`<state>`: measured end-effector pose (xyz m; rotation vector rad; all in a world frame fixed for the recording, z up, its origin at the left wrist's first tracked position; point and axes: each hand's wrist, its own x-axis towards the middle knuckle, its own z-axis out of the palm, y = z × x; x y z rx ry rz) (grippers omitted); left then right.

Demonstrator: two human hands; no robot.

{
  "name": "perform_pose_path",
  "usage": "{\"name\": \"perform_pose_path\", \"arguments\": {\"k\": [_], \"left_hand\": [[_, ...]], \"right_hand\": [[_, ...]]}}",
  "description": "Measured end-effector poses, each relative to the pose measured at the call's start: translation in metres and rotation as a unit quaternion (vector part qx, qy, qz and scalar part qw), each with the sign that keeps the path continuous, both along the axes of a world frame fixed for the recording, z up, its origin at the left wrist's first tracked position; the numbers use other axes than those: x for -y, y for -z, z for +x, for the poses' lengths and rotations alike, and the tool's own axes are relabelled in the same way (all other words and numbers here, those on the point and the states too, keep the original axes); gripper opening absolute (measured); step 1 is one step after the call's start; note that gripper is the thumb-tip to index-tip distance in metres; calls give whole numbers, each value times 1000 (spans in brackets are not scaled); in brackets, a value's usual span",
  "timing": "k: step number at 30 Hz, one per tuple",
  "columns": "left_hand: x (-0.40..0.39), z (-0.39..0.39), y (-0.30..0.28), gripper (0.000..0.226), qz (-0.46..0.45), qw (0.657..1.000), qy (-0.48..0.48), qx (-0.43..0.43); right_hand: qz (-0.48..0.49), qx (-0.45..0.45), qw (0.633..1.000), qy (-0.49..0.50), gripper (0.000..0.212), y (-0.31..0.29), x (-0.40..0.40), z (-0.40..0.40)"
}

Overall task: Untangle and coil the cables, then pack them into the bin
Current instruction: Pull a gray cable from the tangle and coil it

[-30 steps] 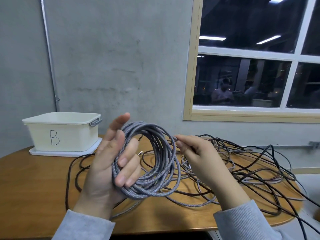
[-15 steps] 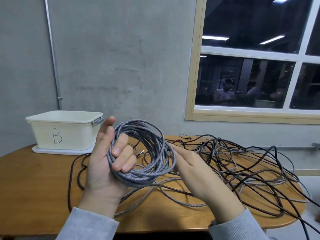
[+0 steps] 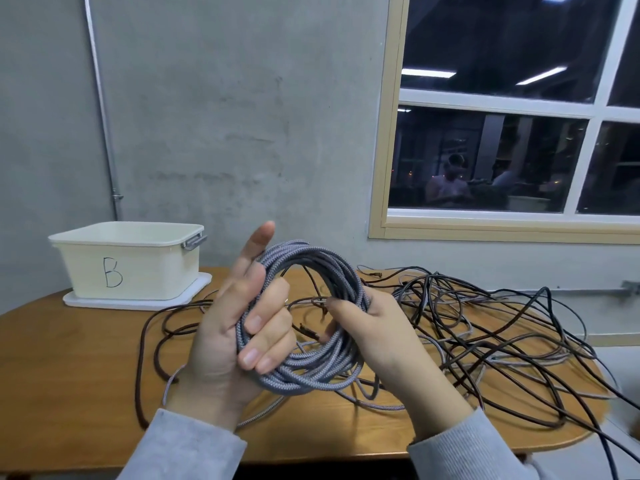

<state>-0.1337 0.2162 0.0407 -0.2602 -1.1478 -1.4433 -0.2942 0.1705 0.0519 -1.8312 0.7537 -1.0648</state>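
Observation:
A coil of grey braided cable (image 3: 313,374) hangs above the wooden table (image 3: 69,368). My left hand (image 3: 239,327) grips the coil's left side with curled fingers, the index finger pointing up. My right hand (image 3: 374,337) holds the coil's right side, fingers wrapped through the loop. A tail of the grey cable (image 3: 367,405) trails down to the table. A tangle of dark and grey cables (image 3: 485,334) lies spread over the right half of the table. The cream bin marked "B" (image 3: 131,265) stands at the back left on a white lid.
A dark brown cable (image 3: 145,355) loops over the table left of my hands. The table's rounded right edge (image 3: 588,427) has cables hanging off it. A concrete wall and a window (image 3: 502,133) close the back.
My right hand has moved onto the coil's right side and taken hold of it. The coil has tightened and my left index finger has straightened upward.

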Motion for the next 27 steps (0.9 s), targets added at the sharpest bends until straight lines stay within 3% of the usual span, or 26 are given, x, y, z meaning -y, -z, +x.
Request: {"name": "perform_pose_path", "arguments": {"k": [2, 4, 8, 11, 13, 15, 16, 17, 19, 22, 23, 25, 27], "left_hand": [[5, -3, 8, 43, 20, 999, -34, 10], [9, -3, 15, 61, 78, 988, -131, 33], [9, 8, 12, 102, 166, 904, -341, 200], [2, 20, 6, 85, 131, 842, -372, 370], [-1, 22, 7, 73, 112, 844, -337, 402], [-4, 18, 7, 68, 116, 916, -201, 326], [-4, 16, 8, 63, 98, 958, -77, 260], [-4, 15, 9, 60, 76, 976, 18, 202], [-3, 13, 11, 57, 75, 981, 59, 167], [1, 4, 10, 57, 101, 980, -84, 153], [0, 3, 7, 59, 118, 975, -128, 137], [1, 7, 3, 59, 147, 971, -173, 81], [2, 15, 0, 57, 160, 966, -200, 36]], "right_hand": [[-44, -26, 997, 50, 30, 4, 4, 2], [-69, -40, 993, 83, 37, 6, 9, 1], [-140, -113, 976, 125, 34, 6, 18, -9], [-162, -181, 967, 79, 29, 6, 16, -16], [-167, -211, 963, 30, 22, 4, 12, -15], [-164, -197, 967, 5, 17, 2, 10, -14], [-159, -184, 970, -1, 18, 2, 11, -13], [-154, -178, 972, -2, 19, 1, 11, -12], [-155, -181, 971, 4, 18, 3, 13, -12], [-179, -168, 969, 36, 8, 8, 19, -15], [-181, -159, 969, 49, 14, 8, 20, -17], [-193, -125, 971, 68, 22, 7, 21, -24], [-225, -104, 965, 85, 13, 3, 24, -32]]}}
